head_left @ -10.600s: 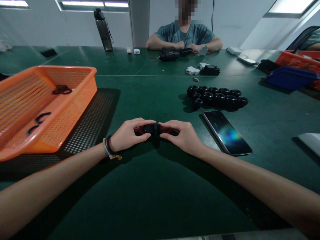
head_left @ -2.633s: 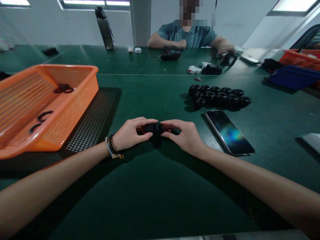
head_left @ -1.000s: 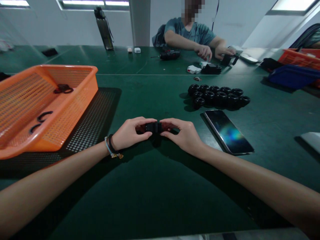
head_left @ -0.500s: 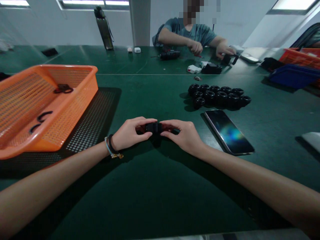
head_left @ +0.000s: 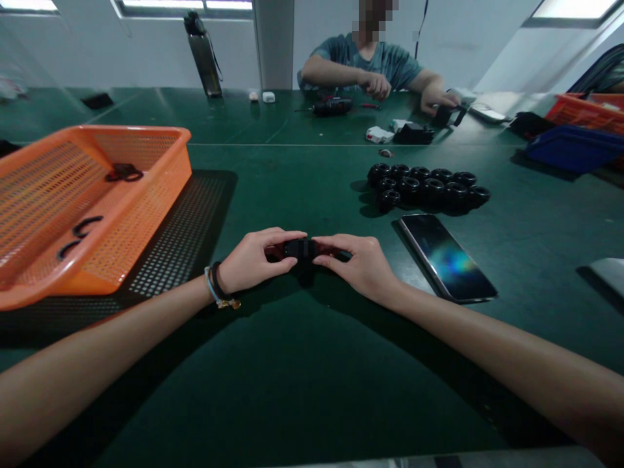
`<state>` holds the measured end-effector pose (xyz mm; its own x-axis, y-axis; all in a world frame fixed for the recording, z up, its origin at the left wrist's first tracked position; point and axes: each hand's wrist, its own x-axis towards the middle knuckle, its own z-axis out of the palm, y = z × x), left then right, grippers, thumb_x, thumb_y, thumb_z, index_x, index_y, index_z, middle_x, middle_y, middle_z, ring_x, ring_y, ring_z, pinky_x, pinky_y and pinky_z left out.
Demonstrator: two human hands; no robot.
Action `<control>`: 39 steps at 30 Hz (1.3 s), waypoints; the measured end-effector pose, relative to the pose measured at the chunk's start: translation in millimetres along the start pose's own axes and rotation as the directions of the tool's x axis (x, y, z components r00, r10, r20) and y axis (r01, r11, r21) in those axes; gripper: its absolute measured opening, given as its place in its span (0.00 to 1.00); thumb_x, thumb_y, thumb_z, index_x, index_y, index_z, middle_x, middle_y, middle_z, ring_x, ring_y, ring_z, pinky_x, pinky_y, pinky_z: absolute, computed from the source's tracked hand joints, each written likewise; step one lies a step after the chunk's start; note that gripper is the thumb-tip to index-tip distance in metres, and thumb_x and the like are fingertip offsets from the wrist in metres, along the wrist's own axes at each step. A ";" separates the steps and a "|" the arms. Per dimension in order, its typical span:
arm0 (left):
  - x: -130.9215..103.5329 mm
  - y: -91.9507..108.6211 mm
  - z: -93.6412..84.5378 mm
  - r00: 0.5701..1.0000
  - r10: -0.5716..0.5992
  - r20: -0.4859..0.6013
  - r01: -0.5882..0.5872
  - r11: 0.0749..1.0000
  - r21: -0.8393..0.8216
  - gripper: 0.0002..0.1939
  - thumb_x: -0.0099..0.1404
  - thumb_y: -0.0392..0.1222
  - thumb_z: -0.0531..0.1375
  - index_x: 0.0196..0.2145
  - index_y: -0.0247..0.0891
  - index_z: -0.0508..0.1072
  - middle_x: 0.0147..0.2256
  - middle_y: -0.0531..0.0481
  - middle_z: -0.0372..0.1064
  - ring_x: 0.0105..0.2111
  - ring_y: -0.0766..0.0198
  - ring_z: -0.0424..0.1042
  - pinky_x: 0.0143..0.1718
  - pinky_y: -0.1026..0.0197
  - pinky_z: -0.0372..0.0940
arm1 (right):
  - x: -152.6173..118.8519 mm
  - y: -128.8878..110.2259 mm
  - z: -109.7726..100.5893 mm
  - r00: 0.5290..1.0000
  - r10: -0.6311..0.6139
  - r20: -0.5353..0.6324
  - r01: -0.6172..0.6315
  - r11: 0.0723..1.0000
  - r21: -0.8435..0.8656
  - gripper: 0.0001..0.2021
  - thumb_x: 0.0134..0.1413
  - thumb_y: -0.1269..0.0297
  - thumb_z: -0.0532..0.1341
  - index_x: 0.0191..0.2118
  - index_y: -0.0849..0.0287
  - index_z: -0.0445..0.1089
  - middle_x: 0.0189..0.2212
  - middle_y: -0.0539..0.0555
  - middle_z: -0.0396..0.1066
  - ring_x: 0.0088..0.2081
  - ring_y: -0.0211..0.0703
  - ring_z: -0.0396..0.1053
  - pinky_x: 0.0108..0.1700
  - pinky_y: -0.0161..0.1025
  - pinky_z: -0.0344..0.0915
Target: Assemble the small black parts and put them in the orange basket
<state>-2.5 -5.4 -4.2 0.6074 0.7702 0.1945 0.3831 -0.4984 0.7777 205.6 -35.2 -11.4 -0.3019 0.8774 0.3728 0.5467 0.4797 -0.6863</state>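
Observation:
Between my two hands, low over the green table (head_left: 292,364), is a small black blocky part (head_left: 301,249). My left hand (head_left: 258,260) pinches its left end between thumb and fingers. At the opposite end, my right hand (head_left: 358,263) grips it the same way. The fingers cover both ends, so its full shape is hidden. A smartphone (head_left: 446,257) lies to the right of my right hand. Beyond it stands a cluster of several shiny black round parts (head_left: 431,186) with holes in their tops.
At left stands an orange perforated basket (head_left: 151,214) holding a few black curved pieces (head_left: 88,225). Across the table a co-worker's hands (head_left: 436,97) are near a black part, with a power drill (head_left: 331,107) beside. A blue bin (head_left: 575,148) and a bottle (head_left: 205,62) stand farther back.
My hands and the black part stay practically in place. Across the table, the co-worker's hand has let go of a small red tool, which now lies on the table.

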 end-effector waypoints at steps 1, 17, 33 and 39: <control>0.0 0.2 0.1 1.000 -0.001 0.002 0.001 1.000 -0.003 0.22 0.58 0.42 0.58 0.49 0.32 0.71 0.39 0.45 0.69 0.34 0.65 0.71 0.34 0.65 0.68 | 0.1 0.2 -0.1 1.000 -0.001 0.000 0.001 1.000 -0.003 0.13 0.48 0.73 0.65 0.42 0.58 0.75 0.36 0.52 0.78 0.36 0.43 0.76 0.38 0.40 0.74; 0.0 -2.8 1.0 1.000 0.000 -0.011 0.000 1.000 -0.004 0.21 0.58 0.42 0.58 0.49 0.34 0.71 0.39 0.46 0.69 0.34 0.65 0.71 0.36 0.64 0.68 | -0.3 3.0 -0.5 0.997 -0.076 0.016 0.077 0.997 -0.020 0.15 0.47 0.73 0.66 0.44 0.60 0.74 0.36 0.54 0.77 0.35 0.41 0.74 0.39 0.40 0.72; -0.4 -2.1 -0.1 1.000 0.012 -0.004 -0.012 1.000 -0.016 0.21 0.58 0.42 0.58 0.49 0.33 0.71 0.39 0.46 0.69 0.35 0.65 0.71 0.35 0.64 0.68 | -0.2 1.5 2.0 1.000 -0.012 -0.019 0.013 1.000 0.028 0.14 0.46 0.75 0.66 0.42 0.60 0.74 0.36 0.52 0.77 0.35 0.40 0.75 0.40 0.40 0.74; -0.5 -2.9 0.7 1.000 0.016 -0.008 -0.016 1.000 -0.007 0.20 0.58 0.41 0.58 0.49 0.35 0.71 0.39 0.46 0.69 0.35 0.65 0.71 0.35 0.64 0.68 | -0.3 0.3 1.3 1.000 0.000 -0.012 0.000 1.000 0.006 0.14 0.46 0.74 0.66 0.42 0.60 0.74 0.37 0.52 0.78 0.35 0.41 0.75 0.40 0.40 0.74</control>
<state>-3.5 -4.6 -7.0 0.6078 0.7654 0.2115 0.3687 -0.5079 0.7785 204.8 -35.3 -12.5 -0.2925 0.8775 0.3801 0.5419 0.4796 -0.6902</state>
